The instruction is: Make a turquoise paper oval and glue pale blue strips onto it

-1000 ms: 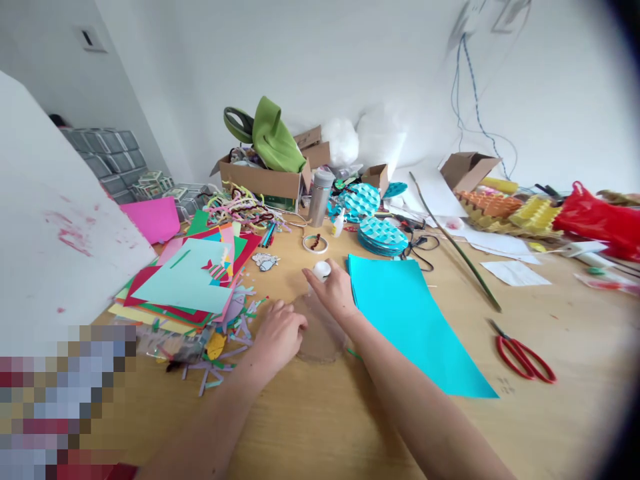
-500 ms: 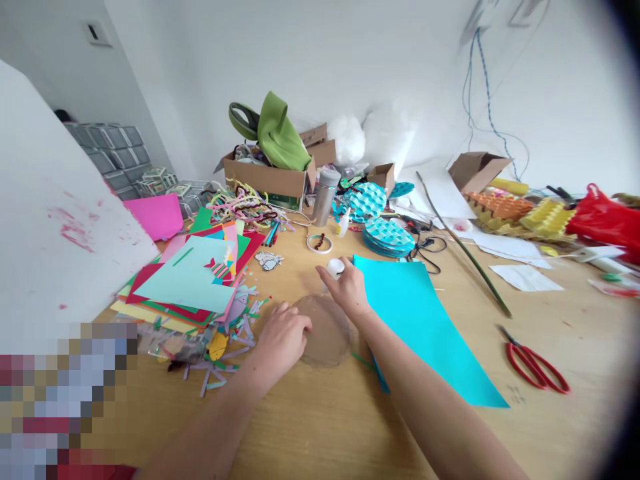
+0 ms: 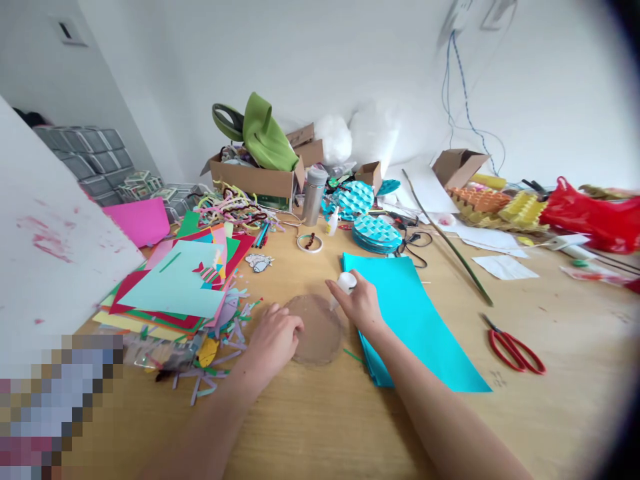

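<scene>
A round brown cardboard disc [image 3: 315, 328] lies on the wooden table [image 3: 325, 413] in front of me. My left hand [image 3: 273, 339] rests with curled fingers on the disc's left edge. My right hand [image 3: 359, 303] is closed round a small white glue bottle [image 3: 346, 281], held at the disc's right rim, tip pointing towards the disc. A stack of turquoise paper sheets [image 3: 415, 320] lies directly right of my right hand.
Red scissors [image 3: 515, 348] lie to the right. A pile of coloured paper [image 3: 175, 287] and scraps sits at left, beside a white board [image 3: 45, 253]. Cardboard boxes [image 3: 255, 179], a grey bottle [image 3: 314, 188], a tape ring [image 3: 309, 242] and folded teal papers [image 3: 376, 233] crowd the back.
My right hand with the white bottle has drawn back a little towards the right rim of the disc. My left hand stays on the disc's left edge. The view shifted slightly.
</scene>
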The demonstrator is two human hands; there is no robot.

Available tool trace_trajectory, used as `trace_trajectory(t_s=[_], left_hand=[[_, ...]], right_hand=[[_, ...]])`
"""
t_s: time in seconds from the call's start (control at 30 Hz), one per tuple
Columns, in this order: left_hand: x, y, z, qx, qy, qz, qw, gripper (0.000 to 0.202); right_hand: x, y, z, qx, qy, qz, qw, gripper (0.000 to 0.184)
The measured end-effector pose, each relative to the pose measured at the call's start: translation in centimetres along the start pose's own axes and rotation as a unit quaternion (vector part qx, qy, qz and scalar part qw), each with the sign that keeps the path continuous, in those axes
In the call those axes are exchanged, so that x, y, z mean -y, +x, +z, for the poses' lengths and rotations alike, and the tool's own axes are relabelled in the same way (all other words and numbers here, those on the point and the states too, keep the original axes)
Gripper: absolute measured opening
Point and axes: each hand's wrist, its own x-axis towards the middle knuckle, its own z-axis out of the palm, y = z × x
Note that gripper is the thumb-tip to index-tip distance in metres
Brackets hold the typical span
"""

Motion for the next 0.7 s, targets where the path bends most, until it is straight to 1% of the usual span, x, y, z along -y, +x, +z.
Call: trace_trajectory(t_s=[0.13, 0.4, 0.7], left_hand=[[0.0, 0.1, 0.1, 0.003, -0.005, -0.002, 1.0, 0.031], [-0.1, 0.2, -0.2, 0.009, 0.0, -0.002, 1.0, 0.03], [-0.1, 0.1, -0.3, 0.014, 0.002, -0.008, 1.0, 0.03]], right_hand=[[-0.3, -1.2, -1.2, -0.021, 0.002, 0.013, 1.0, 0.045], [0.1, -2.7, -2.3, -0.034, -0.013, -0.018, 0.999, 0.044], [1.1, -4.6, -3.2, -0.004, 0.014, -0.012, 1.0, 0.042]])
